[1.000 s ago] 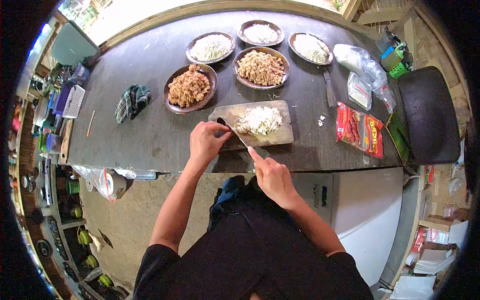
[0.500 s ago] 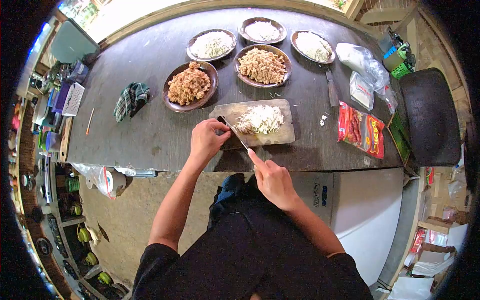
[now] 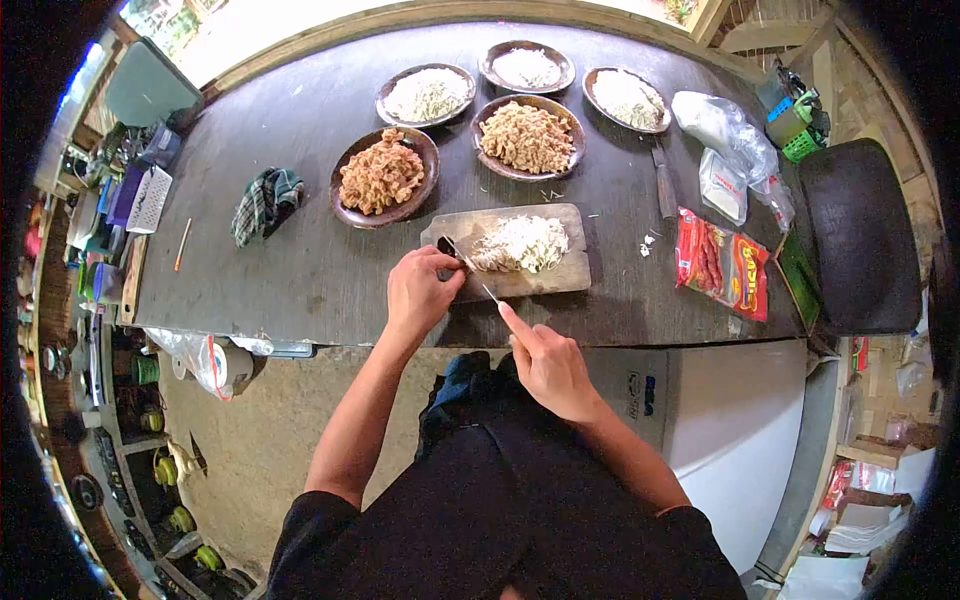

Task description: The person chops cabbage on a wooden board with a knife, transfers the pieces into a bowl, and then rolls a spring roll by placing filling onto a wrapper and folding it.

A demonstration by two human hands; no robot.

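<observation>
A wooden cutting board (image 3: 560,278) lies near the table's front edge, bearing a heap of pale, finely sliced shreds (image 3: 525,243). At the board's left end, my left hand (image 3: 420,290) is closed with fingertips pinched together; what they hold is too small to make out. A dark spot shows just beyond those fingers. My right hand (image 3: 552,368) is wrapped round a knife (image 3: 489,292), its index finger stretched along the top. The thin blade points up and left toward my left fingertips, and the handle is hidden in my palm.
Behind the board stand a plate of brown fried pieces (image 3: 382,174), another plate of lighter pieces (image 3: 528,138), and several plates of pale shreds. A second knife (image 3: 665,185), a red packet (image 3: 722,265) and plastic bags (image 3: 735,140) lie right. A checked cloth (image 3: 267,205) lies left.
The knife has shifted slightly, its blade showing less beside my left fingers. Both hands stay in nearly the same place, and the whole view has moved a little.
</observation>
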